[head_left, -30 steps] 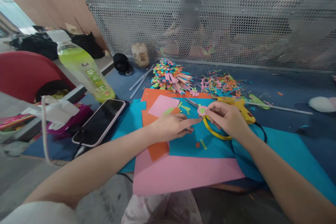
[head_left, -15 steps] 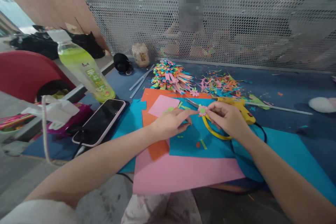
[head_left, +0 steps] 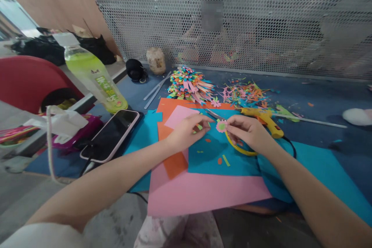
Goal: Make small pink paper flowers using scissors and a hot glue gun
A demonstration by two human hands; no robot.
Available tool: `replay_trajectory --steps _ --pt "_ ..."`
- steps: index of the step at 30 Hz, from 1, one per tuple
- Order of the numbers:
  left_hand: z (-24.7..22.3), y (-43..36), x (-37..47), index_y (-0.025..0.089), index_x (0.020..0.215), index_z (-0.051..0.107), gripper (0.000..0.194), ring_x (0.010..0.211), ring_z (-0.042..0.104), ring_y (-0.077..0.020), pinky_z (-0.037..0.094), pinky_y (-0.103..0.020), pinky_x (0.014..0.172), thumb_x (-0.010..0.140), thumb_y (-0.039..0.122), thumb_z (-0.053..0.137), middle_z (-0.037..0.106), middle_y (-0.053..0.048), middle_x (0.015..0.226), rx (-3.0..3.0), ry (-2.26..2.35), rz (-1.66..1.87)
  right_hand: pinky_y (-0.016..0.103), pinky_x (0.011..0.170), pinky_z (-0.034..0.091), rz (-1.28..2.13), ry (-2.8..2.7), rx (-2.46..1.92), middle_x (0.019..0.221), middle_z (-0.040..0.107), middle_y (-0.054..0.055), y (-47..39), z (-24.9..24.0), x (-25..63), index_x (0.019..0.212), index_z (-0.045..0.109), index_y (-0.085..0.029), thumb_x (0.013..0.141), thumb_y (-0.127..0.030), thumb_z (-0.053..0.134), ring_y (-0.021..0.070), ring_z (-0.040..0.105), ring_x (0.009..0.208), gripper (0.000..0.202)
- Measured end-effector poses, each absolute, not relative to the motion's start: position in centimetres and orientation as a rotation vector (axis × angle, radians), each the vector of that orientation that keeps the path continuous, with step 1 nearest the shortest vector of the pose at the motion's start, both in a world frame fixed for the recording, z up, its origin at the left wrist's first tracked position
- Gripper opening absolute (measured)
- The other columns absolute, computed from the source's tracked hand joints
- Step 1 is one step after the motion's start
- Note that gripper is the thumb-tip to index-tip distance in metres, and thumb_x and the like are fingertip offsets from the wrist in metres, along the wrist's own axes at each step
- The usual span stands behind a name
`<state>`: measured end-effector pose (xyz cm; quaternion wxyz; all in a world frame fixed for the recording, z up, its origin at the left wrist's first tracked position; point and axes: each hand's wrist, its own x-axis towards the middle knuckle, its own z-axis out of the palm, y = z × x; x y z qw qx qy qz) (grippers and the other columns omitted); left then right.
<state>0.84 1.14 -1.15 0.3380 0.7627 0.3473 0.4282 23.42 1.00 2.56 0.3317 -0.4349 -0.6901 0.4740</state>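
A small pink paper flower (head_left: 220, 127) with a green centre is pinched between the thumb and fingertips of my right hand (head_left: 247, 128). To its left hovers my left hand (head_left: 192, 128), thumb and index finger apart, with nothing visibly held. Scissors with yellow handles (head_left: 238, 148) lie partly under my right hand, blades pointing up and left. Beneath both hands is a blue paper sheet (head_left: 226, 168) with small green and orange scraps on it. Another pink flower (head_left: 215, 102) rests just beyond the blades.
A fringed multicoloured paper cone (head_left: 188, 85) stands at the back beside a heap of paper clippings (head_left: 245, 93). A yellow glue gun (head_left: 263, 118) with a long stick lies right. Left are a phone (head_left: 113, 135) and a green drink bottle (head_left: 93, 75). Perforated metal (head_left: 247, 19) closes the back.
My left hand has drawn back to the left, off the flower. The flower has shifted slightly left and down in my right hand. Another orange scrap now shows on the blue sheet.
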Motion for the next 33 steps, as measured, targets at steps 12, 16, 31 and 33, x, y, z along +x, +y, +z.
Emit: replay_trajectory --steps 12,16,31,33 --pt "-0.2 1.3 0.5 0.018 0.081 0.077 0.026 0.086 0.064 -0.0158 0.056 -0.022 0.063 0.084 0.043 0.074 0.066 -0.008 0.092 1.776 0.943 1.370 0.025 0.039 0.032 1.246 -1.684 -1.122 0.044 0.051 -0.006 1.4 3.1 24.0 0.071 0.060 -0.023 0.076 -0.056 0.074 0.0098 0.044 0.037 0.036" --pt "0.2 0.2 0.8 0.019 0.089 0.080 0.018 0.076 0.065 -0.0121 0.056 -0.022 0.062 0.087 0.035 0.072 0.069 -0.007 0.091 1.845 0.762 1.214 0.027 0.041 0.034 1.206 -1.668 -1.122 0.046 0.051 -0.005 1.5 3.2 24.2 0.072 0.060 -0.024 0.079 -0.053 0.072 0.0103 0.044 0.039 0.032" --pt "0.1 -3.4 3.2 0.017 0.085 0.053 0.033 0.074 0.065 -0.0098 0.057 -0.023 0.068 0.077 0.026 0.083 0.060 0.002 0.079 1.471 0.399 0.874 0.025 0.040 0.034 1.189 -1.661 -1.100 0.044 0.049 -0.006 1.8 2.8 23.9 0.070 0.059 -0.022 0.077 -0.056 0.073 0.0089 0.044 0.038 0.038" --pt "0.2 -3.5 3.2 0.016 0.087 0.058 0.030 0.073 0.064 -0.0090 0.057 -0.022 0.066 0.077 0.027 0.084 0.060 0.001 0.080 1.517 0.428 0.851 0.026 0.041 0.035 1.183 -1.667 -1.092 0.045 0.050 -0.006 1.8 2.9 24.1 0.071 0.059 -0.022 0.077 -0.057 0.073 0.0087 0.044 0.038 0.038"
